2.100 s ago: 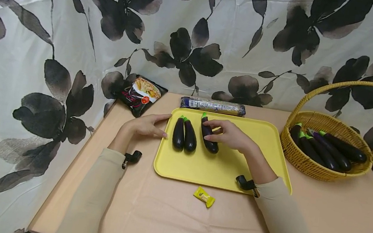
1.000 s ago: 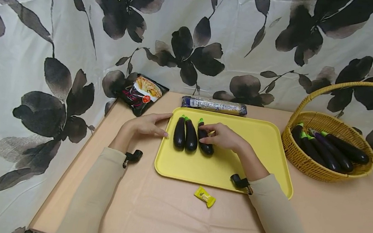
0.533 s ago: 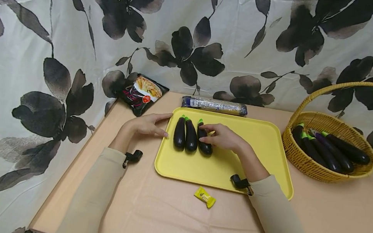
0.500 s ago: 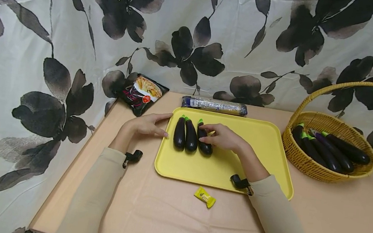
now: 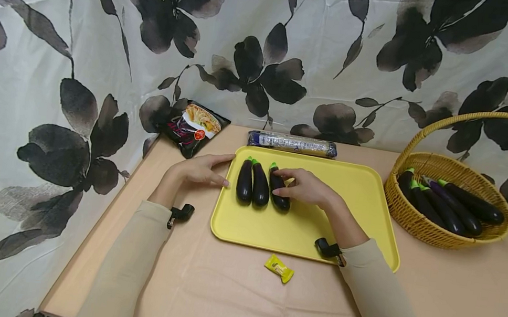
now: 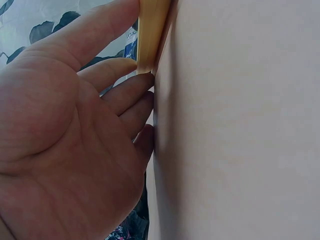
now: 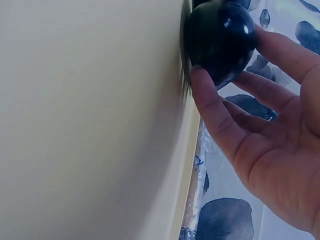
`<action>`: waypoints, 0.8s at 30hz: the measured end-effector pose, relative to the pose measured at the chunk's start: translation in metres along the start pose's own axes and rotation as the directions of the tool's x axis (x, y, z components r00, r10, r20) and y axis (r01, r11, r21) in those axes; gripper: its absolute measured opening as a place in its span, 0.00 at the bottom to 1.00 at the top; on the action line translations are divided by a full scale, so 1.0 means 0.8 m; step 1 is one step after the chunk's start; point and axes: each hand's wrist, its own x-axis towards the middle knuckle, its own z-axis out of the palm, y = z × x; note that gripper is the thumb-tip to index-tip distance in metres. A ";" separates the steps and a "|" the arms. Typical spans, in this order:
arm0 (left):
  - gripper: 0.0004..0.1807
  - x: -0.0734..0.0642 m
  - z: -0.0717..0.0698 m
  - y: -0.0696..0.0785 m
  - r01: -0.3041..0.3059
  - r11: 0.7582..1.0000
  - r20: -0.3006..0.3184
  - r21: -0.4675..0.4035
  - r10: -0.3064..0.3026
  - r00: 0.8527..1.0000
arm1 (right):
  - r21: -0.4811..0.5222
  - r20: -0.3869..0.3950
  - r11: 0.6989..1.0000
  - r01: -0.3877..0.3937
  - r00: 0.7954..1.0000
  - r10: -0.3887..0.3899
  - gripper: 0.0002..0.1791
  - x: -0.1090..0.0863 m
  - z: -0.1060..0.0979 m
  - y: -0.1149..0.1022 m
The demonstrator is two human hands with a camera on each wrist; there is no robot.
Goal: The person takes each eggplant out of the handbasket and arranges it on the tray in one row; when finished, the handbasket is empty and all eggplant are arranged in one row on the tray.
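Two dark purple eggplants, one on the left [image 5: 244,185] and one beside it [image 5: 260,187], lie side by side on the yellow tray [image 5: 331,226], green stems pointing away. A third eggplant [image 5: 282,204] lies just right of them, slightly slanted. My right hand [image 5: 309,187] pinches its sides between thumb and fingertips; in the right wrist view its round glossy end [image 7: 220,42] shows between the digits. My left hand [image 5: 200,169] is at the tray's left edge, fingers extended. In the left wrist view, thumb and index fingertip meet the tray rim [image 6: 151,35], the palm holding nothing.
A wicker basket [image 5: 417,226] with a tall handle holds several more eggplants at the right. Behind the tray lies a long silvery-blue packet [image 5: 292,143]. A black noodle packet [image 5: 196,127] stands back left. A small yellow wrapped piece [image 5: 278,268] lies in front.
My right hand has slid the third eggplant left, close to the other two; over the last half second it shifted very slightly back right. My left hand has stayed at the tray edge.
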 end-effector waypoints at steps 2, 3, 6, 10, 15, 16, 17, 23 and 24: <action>0.57 0.000 0.000 0.000 -0.002 1.000 -0.001 0.001 0.002 1.000 | 0.011 0.001 1.000 -0.001 1.000 0.001 0.34 0.000 0.001 0.000; 0.56 0.000 0.000 0.000 -0.004 1.000 -0.002 0.003 0.004 1.000 | 0.018 0.002 1.000 -0.001 1.000 0.001 0.34 0.000 0.001 -0.001; 0.57 -0.001 0.001 0.000 -0.006 1.000 -0.002 -0.001 0.006 1.000 | 0.025 0.009 1.000 0.004 1.000 -0.005 0.34 0.000 0.002 -0.001; 0.56 -0.001 0.001 0.000 -0.007 1.000 -0.005 -0.010 0.007 1.000 | 0.019 0.012 1.000 0.015 1.000 -0.016 0.35 0.000 0.002 -0.002; 0.56 -0.002 0.002 0.000 -0.005 1.000 -0.006 -0.017 0.005 1.000 | 0.014 0.000 1.000 0.017 1.000 -0.017 0.36 -0.002 0.001 -0.003; 0.56 -0.001 0.002 0.000 -0.005 1.000 -0.006 -0.018 0.005 1.000 | 0.010 -0.002 1.000 0.018 1.000 -0.018 0.36 -0.003 0.001 -0.003; 0.56 -0.001 0.002 0.000 -0.004 1.000 -0.006 -0.018 0.004 1.000 | 0.009 -0.005 1.000 0.013 1.000 -0.013 0.36 -0.003 0.001 -0.002; 0.56 0.000 0.002 -0.001 -0.003 1.000 -0.007 -0.013 0.002 1.000 | -0.019 -0.043 1.000 0.011 0.999 -0.012 0.37 -0.014 -0.012 -0.007; 0.56 0.000 0.002 -0.001 -0.004 1.000 -0.007 -0.010 0.004 1.000 | -0.026 -0.057 0.999 0.025 0.998 -0.027 0.37 -0.018 -0.016 -0.009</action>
